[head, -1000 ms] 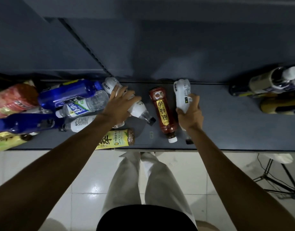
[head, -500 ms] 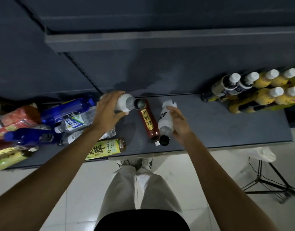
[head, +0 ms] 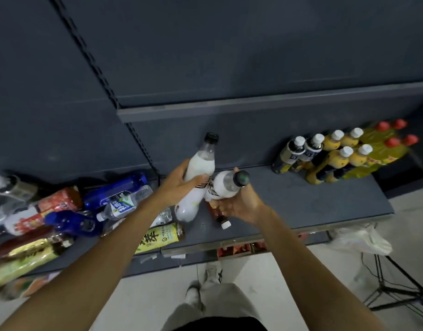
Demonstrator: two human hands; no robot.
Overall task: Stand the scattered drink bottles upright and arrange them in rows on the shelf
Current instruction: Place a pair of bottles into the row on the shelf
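Both white bottles, lying on the shelf a second ago, are now lifted clear. The left hand grasps one white bottle; the right hand grasps the other. Both are ready for upright placement beside the standing rows.

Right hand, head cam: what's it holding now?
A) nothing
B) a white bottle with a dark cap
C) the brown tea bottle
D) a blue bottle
B: the right hand cups a white bottle with a dark cap lifted off the shelf, while the brown tea bottle lies on the shelf under it and the blue bottle lies in the pile on the left.
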